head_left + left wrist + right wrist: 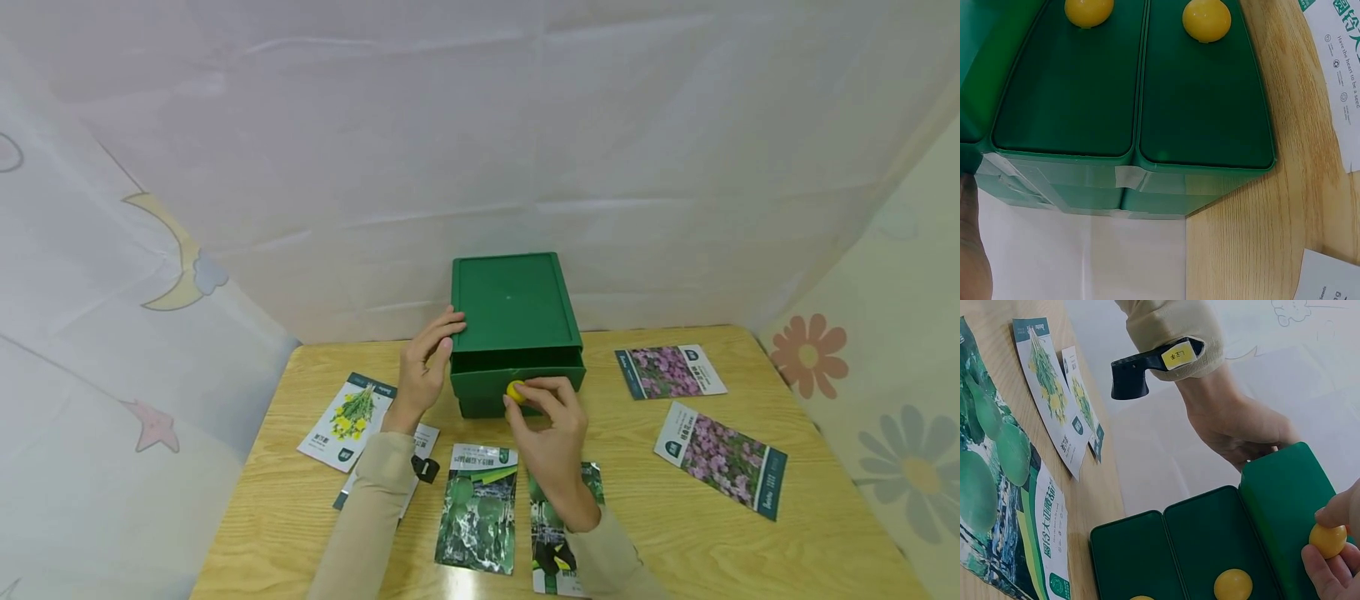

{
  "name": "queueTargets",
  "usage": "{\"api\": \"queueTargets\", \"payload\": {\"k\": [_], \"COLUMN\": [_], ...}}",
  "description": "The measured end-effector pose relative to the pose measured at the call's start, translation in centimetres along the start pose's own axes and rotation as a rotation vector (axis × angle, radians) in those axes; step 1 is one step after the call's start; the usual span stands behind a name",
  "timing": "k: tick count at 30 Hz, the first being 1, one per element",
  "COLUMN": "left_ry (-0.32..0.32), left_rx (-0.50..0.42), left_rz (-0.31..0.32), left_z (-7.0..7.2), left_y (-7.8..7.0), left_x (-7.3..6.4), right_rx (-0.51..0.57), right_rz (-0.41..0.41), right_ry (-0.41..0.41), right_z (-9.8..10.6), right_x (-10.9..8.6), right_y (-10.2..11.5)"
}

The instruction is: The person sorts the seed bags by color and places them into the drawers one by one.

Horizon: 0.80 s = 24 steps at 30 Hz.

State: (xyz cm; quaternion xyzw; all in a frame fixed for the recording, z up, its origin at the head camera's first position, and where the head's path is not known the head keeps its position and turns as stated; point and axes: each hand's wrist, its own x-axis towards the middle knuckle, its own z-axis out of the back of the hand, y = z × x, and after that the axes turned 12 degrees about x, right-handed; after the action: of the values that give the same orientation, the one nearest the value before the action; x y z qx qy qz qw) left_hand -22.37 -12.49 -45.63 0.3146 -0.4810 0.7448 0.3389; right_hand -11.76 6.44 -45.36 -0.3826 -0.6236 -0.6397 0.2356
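A green drawer cabinet (513, 300) stands at the back of the table, its top drawer (480, 385) pulled partly out. My right hand (553, 442) pinches the yellow round knob (1327, 540) of that drawer between thumb and fingers. On the cabinet's left side, my left hand (424, 367) rests with fingers extended, the fingertips at the top edge. Two lower drawers show in the left wrist view, a middle drawer (1069, 94) and a bottom drawer (1204, 100). Both are flush with the cabinet and have yellow knobs of their own.
Seed packets with yellow flowers (348, 421) overlap at the left, partly under the left forearm. Two green packets lie in front, one (476, 510) in the middle, another (551, 533) beneath the right forearm. Purple-flowered packets (671, 372) lie right. A white cloth (510, 167) hangs behind.
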Motion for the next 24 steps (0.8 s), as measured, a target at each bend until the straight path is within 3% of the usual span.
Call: {"api": "queueTargets", "payload": {"k": [9,18,24], "left_ry": [0.006,0.009,0.016], "left_rx": [0.000,0.038,0.033], "left_rz": [0.005,0.025,0.029], "left_z": [0.0,-0.7,-0.7], "left_y": [0.1,2.8,3.2], "left_x": [-0.1,-1.3,-1.4], "right_rx": [-0.004,-0.012,-0.039], "right_rz": [-0.015,0.000,0.020], "right_ry": [0.004,0.009,0.003], "right_z": [0.3,0.3,0.5], "right_x": [-0.6,-0.9,-1.1], "right_y": [0.4,0.7,1.1]}}
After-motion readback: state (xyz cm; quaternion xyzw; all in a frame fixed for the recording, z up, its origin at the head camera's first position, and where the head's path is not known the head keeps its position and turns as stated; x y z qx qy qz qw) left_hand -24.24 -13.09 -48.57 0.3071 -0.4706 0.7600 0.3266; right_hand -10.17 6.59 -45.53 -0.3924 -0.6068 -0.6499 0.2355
